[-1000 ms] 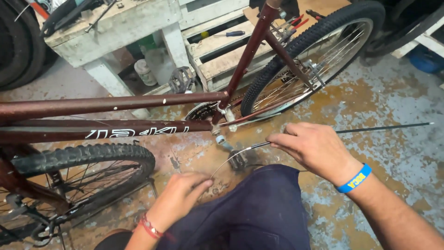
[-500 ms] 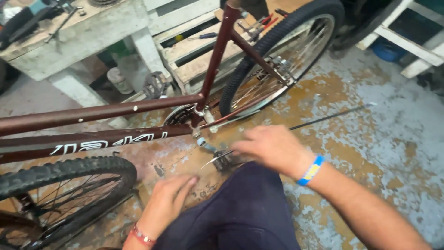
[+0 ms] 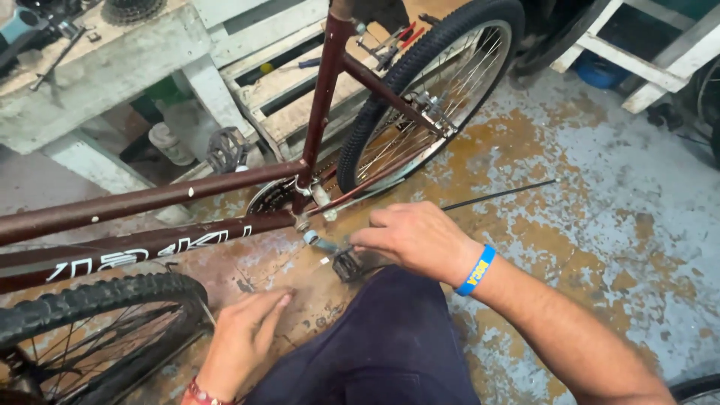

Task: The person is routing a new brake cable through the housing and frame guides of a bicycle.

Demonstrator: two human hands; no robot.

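Lower now, right hand (image 3: 416, 238) hides cable (image 3: 499, 195) end — left hand (image 3: 241, 339) on floor (image 3: 600, 210).

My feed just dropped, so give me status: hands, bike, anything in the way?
Right hand at the pedal, thin black cable running from it. Left hand open, flat on the floor. Maroon bike frame upright. Own knee crowds the pedal.

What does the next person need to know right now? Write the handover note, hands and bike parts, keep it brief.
Right hand: at the pedal on the crank arm; grip hidden.
Left hand: open, fingers spread on the floor, holding nothing.
Maroon bike frame stands ahead, rear wheel up right, front tyre at left.
A thin black cable lies on the floor behind the right hand.
Pedal still mounted on the crank.
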